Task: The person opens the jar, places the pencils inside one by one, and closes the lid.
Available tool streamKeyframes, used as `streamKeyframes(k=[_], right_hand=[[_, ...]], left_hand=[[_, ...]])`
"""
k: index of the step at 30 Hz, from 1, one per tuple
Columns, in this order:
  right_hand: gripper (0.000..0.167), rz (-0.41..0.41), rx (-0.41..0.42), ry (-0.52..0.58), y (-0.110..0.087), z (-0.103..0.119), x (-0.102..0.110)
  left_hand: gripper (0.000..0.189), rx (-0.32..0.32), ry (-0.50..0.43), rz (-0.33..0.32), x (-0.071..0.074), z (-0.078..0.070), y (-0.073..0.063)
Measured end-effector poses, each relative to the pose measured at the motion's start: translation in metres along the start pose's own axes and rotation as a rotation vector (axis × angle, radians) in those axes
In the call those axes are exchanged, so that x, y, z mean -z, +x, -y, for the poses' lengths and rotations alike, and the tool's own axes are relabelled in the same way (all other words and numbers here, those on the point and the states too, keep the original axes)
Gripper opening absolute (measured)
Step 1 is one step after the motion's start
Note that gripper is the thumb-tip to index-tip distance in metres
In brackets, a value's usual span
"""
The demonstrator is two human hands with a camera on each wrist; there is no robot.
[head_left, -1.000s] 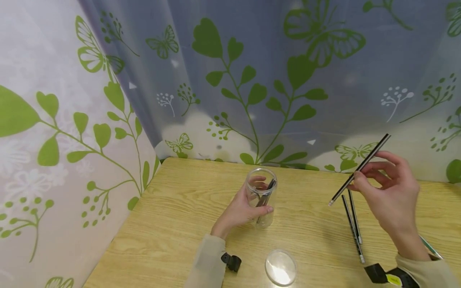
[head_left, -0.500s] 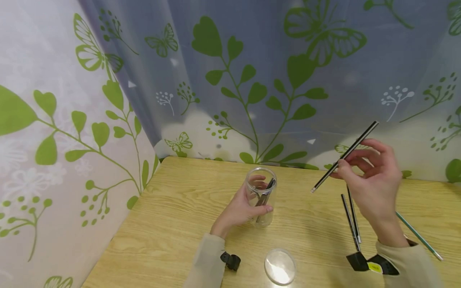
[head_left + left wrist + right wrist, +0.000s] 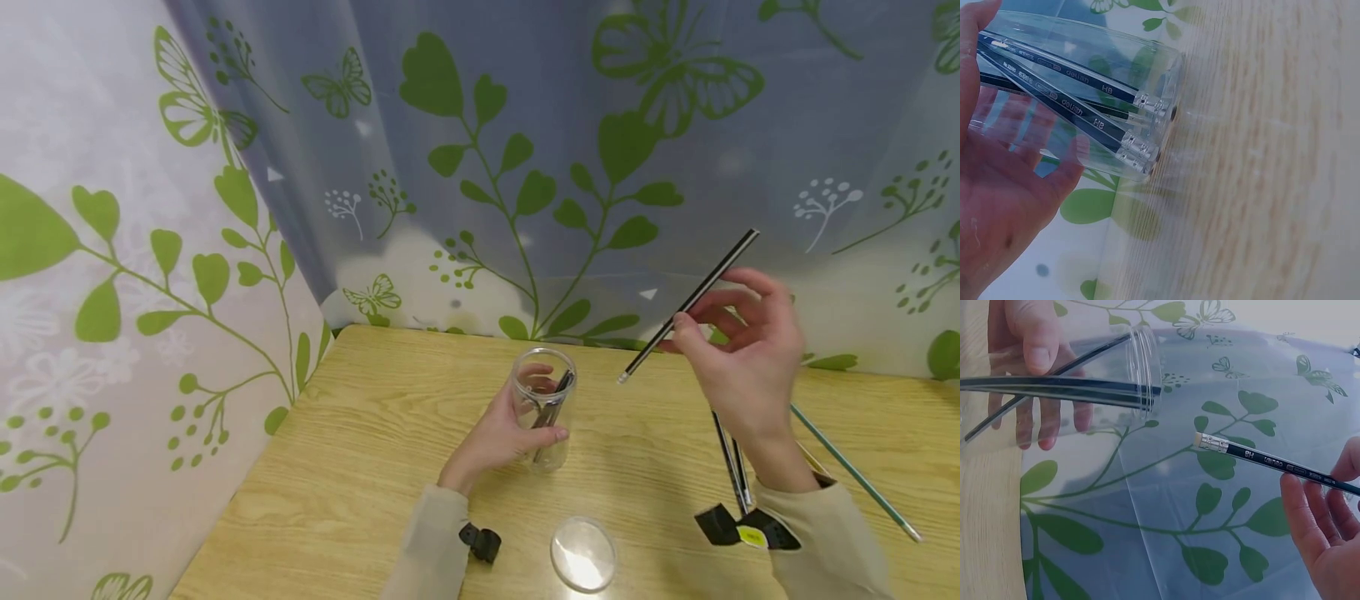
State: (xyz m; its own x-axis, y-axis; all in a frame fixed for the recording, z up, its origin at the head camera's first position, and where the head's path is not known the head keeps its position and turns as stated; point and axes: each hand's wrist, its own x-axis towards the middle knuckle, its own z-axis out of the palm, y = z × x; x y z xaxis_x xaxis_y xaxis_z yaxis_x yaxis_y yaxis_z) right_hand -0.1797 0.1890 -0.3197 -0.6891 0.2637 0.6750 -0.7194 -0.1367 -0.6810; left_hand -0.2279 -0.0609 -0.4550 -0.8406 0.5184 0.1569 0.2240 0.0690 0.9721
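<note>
My left hand (image 3: 498,433) grips a clear jar (image 3: 546,457) that stands upright and lidless on the wooden table. Several dark pencils (image 3: 1066,103) lean inside it, eraser ends down at the jar's bottom in the left wrist view. Up and to the right of the jar, my right hand (image 3: 746,358) pinches a black-and-silver striped pencil (image 3: 705,287) between thumb and fingers. This pencil is tilted, its white eraser end low and pointing toward the jar. In the right wrist view the eraser (image 3: 1200,439) is apart from the jar's rim (image 3: 1146,372), and "HB" shows on the barrel.
A round clear lid (image 3: 583,554) lies on the table (image 3: 360,417) in front of the jar. Two dark pencils (image 3: 727,467) lie under the right wrist, partly hidden, with a green pencil (image 3: 858,471) to their right. A patterned curtain (image 3: 465,192) hangs behind the table's back edge.
My right hand has moved left and upward with the pencil, bringing it closer to the jar. More of the green pencil shows now. The left hand and jar have stayed in place.
</note>
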Motion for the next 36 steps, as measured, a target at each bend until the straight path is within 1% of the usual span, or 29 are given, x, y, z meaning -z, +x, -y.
streamKeyframes(k=[2,7,10,16,23,28,31,36], right_hand=[[0.056,-0.001,0.005,-0.004,0.001,0.0,-0.004],[0.057,0.003,0.021,0.027,0.002,-0.001,-0.012],[0.057,0.022,0.035,0.042,0.003,-0.002,-0.017],[0.055,0.048,0.041,0.031,0.004,-0.005,-0.027],[0.052,0.067,0.056,-0.042,0.003,-0.008,-0.038],[0.05,0.107,0.067,-0.068,0.003,-0.013,-0.045],[0.05,0.126,0.075,-0.105,0.004,-0.017,-0.049],[0.05,0.141,0.057,-0.182,0.004,-0.024,-0.052]], left_hand=[[0.077,-0.002,-0.003,0.0,0.0,0.0,0.0],[0.077,-0.006,0.001,-0.003,0.0,0.0,0.0],[0.078,-0.007,0.004,-0.006,0.0,0.0,0.001],[0.078,-0.006,-0.004,-0.008,0.0,0.0,0.001],[0.077,-0.01,0.006,-0.009,0.0,-0.001,0.0],[0.077,-0.011,0.007,-0.007,0.0,0.0,0.0],[0.078,-0.02,0.007,-0.005,0.0,0.0,0.0],[0.079,-0.03,0.007,-0.004,0.0,0.0,0.001]])
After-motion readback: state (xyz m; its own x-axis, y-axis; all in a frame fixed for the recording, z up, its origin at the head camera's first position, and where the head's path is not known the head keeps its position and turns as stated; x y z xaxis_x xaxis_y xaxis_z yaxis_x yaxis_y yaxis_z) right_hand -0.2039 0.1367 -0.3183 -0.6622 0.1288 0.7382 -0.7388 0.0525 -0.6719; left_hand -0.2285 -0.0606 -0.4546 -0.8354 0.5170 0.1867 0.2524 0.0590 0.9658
